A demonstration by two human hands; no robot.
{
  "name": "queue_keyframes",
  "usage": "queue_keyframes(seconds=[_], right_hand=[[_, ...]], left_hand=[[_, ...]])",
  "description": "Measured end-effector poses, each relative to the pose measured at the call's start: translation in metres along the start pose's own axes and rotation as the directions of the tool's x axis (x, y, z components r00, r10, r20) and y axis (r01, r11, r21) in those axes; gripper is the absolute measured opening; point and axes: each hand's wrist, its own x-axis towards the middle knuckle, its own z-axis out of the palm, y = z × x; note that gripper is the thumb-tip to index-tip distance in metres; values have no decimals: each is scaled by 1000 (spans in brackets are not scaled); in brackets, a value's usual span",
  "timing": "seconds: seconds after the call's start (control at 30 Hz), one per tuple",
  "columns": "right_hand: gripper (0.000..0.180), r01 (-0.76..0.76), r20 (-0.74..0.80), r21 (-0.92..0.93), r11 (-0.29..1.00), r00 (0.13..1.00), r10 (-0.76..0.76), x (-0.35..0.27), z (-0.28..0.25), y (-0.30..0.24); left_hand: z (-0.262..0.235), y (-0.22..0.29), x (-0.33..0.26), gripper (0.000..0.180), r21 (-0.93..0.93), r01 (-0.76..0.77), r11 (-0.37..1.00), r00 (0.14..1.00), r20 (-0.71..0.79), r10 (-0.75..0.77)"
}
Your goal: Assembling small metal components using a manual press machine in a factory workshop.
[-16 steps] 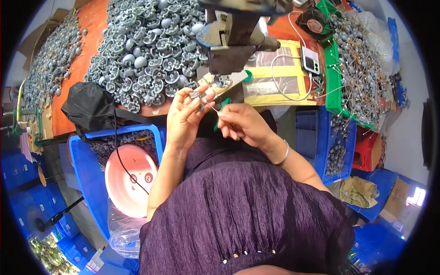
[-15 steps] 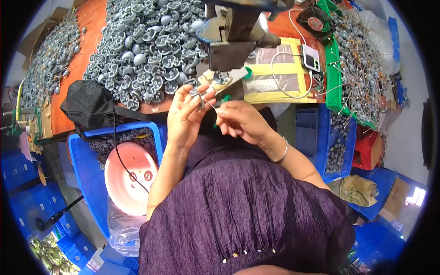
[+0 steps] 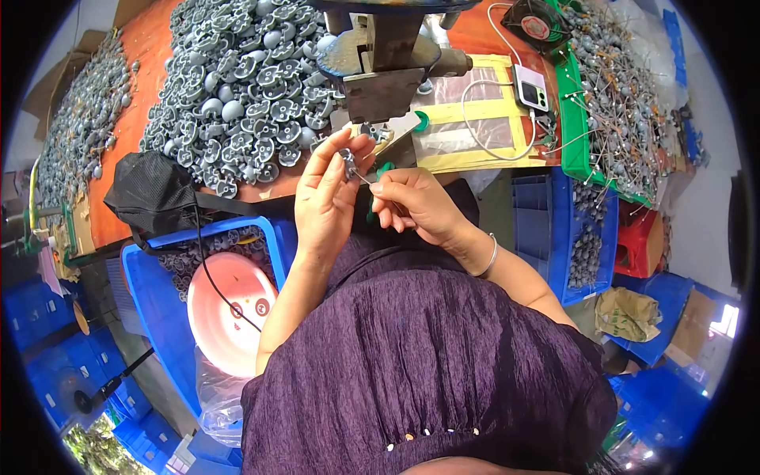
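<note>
My left hand (image 3: 326, 198) is raised at the table's front edge, its fingers closed around a small grey plastic shell part (image 3: 348, 162). Close by on the right, my right hand (image 3: 416, 204) pinches a thin wire or rod (image 3: 366, 180) that runs to the grey part. Just beyond the hands stands a dark metal bench press (image 3: 385, 91), with another grey part (image 3: 370, 131) under its head. A large heap of grey half-round shells (image 3: 245, 95) lies behind my left hand. A green handle-like piece (image 3: 385, 169) shows between the hands, partly hidden.
A black mesh bag (image 3: 154, 190) hangs at the table's front left, above a blue crate (image 3: 158, 293) with a pink basin (image 3: 229, 317). To the right are a white device with a cable (image 3: 530, 89), a small black fan (image 3: 537, 30) and a green tray (image 3: 571, 119) of wired grey parts.
My left hand's fingers have closed more around the grey part. My right hand still pinches the wire, slightly shifted. The whole view has moved a little.
</note>
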Motion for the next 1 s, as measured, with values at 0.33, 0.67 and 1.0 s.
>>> queue_keyframes(seconds=[0.33,0.67,1.0], right_hand=[[25,217,-11,-306,927,973,-231,6,3,0],[8,315,-186,-45,948,930,-318,-1,-19,-7],[11,393,-11,-384,836,903,-430,22,-17,-4]], left_hand=[[0,-2,-12,36,170,67,983,993,87,-83],[-10,17,-6,20,531,-577,620,805,242,542],[4,3,-8,28,928,-369,59,888,333,318]])
